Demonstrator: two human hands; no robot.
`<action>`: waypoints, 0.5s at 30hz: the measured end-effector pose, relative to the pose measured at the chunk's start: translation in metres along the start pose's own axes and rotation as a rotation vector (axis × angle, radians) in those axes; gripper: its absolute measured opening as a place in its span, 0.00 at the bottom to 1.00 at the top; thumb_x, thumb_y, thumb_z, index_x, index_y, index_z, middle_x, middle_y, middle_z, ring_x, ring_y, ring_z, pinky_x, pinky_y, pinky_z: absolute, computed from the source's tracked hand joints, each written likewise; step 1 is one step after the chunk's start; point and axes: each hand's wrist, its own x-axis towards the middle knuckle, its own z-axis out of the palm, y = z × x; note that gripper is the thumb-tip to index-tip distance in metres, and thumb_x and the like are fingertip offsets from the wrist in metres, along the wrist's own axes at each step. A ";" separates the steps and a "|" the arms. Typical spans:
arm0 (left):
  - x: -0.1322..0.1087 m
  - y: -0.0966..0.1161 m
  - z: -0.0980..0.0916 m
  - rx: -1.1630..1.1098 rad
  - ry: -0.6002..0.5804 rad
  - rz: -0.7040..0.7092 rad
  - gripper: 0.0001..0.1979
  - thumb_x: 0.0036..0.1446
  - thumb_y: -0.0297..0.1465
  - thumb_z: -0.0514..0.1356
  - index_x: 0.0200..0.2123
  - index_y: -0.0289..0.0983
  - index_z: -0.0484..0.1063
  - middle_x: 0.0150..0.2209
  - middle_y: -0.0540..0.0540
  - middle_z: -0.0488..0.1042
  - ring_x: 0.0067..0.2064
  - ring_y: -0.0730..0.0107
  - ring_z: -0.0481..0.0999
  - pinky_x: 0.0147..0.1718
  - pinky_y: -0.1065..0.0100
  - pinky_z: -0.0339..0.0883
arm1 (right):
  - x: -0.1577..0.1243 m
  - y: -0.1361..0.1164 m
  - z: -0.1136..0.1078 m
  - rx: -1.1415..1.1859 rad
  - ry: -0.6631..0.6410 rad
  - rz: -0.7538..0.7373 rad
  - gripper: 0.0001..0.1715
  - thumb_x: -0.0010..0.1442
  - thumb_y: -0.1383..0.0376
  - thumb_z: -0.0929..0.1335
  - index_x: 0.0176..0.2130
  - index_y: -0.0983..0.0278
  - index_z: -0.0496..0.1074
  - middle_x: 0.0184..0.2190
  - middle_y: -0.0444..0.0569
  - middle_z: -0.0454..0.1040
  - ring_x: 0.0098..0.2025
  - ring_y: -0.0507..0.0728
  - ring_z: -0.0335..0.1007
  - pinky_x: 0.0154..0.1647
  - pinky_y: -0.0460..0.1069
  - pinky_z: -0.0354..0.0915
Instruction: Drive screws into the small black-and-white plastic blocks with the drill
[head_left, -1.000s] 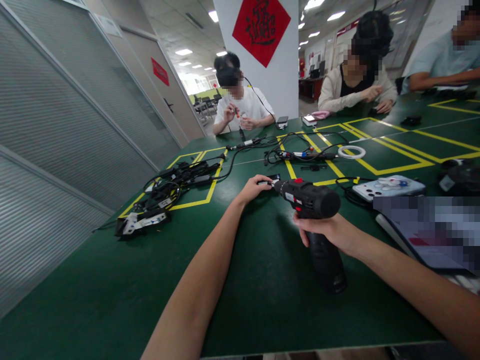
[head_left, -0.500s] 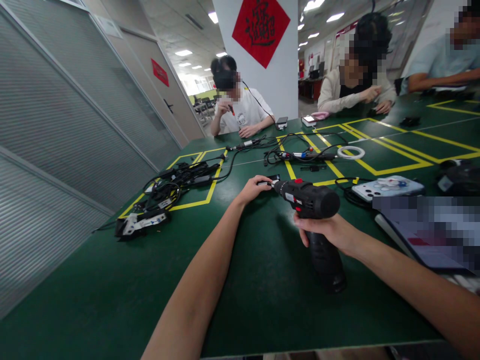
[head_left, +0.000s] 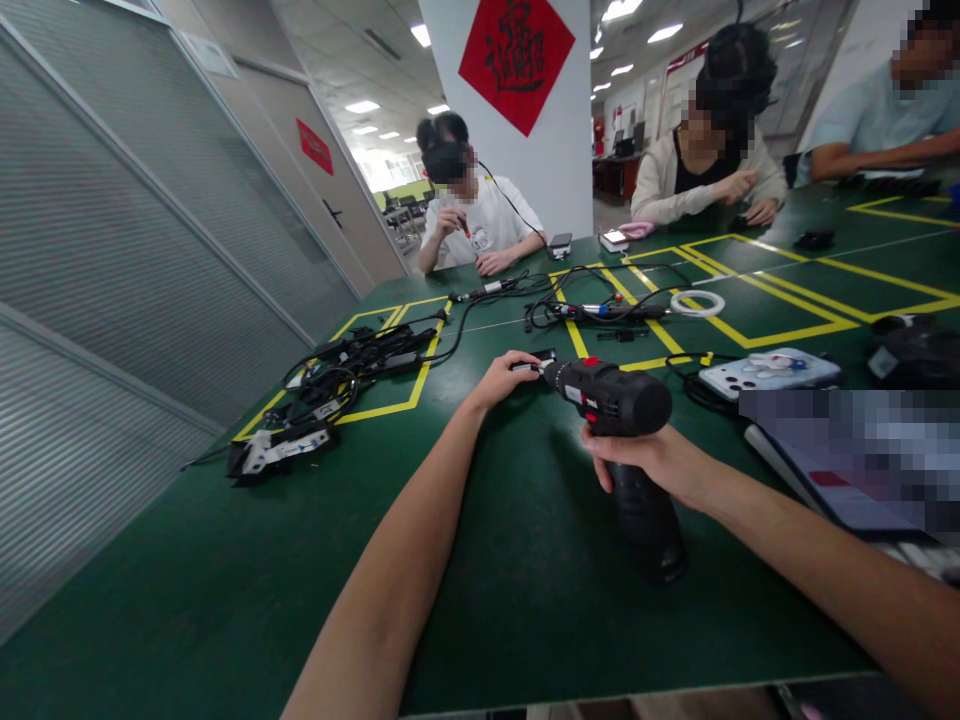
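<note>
A black cordless drill [head_left: 626,420] with red trim stands on its battery base on the green table [head_left: 225,590]. My right hand [head_left: 656,465] is wrapped round its grip below the motor housing. My left hand [head_left: 504,378] is curled at the drill's nose, its fingertips pinching the thin metal bit [head_left: 523,367] that sticks out of the chuck. A small dark piece [head_left: 545,354] lies just beyond the fingertips.
A tangle of black cables and adapters [head_left: 341,370] lies left. More cables and a soldering tool [head_left: 600,310], a white ring [head_left: 697,303], a phone [head_left: 765,372] and a tablet [head_left: 847,450] lie ahead and right. Three people sit at the far edge.
My hands and the drill stay as they were. The view has shifted slightly. The person in white opposite has moved a hand near the face.
</note>
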 end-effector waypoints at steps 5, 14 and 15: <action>0.000 0.000 0.000 -0.010 -0.002 0.013 0.14 0.44 0.32 0.63 0.37 0.40 0.77 0.44 0.46 0.74 0.50 0.62 0.69 0.55 0.61 0.58 | 0.000 0.001 0.000 0.002 0.004 -0.001 0.10 0.54 0.61 0.69 0.35 0.65 0.68 0.19 0.43 0.71 0.21 0.52 0.66 0.29 0.49 0.61; -0.001 0.002 0.000 0.000 -0.004 0.005 0.13 0.45 0.32 0.63 0.38 0.40 0.77 0.45 0.46 0.74 0.51 0.63 0.69 0.55 0.62 0.58 | 0.000 0.000 0.001 0.026 0.014 0.000 0.12 0.54 0.61 0.70 0.37 0.65 0.68 0.20 0.42 0.71 0.21 0.52 0.67 0.29 0.49 0.61; -0.001 0.003 0.000 0.002 -0.004 0.004 0.13 0.45 0.32 0.62 0.38 0.40 0.77 0.45 0.46 0.74 0.51 0.63 0.69 0.55 0.62 0.58 | 0.000 -0.001 0.001 0.028 0.013 -0.001 0.12 0.54 0.61 0.70 0.37 0.65 0.68 0.20 0.42 0.71 0.21 0.52 0.67 0.29 0.49 0.62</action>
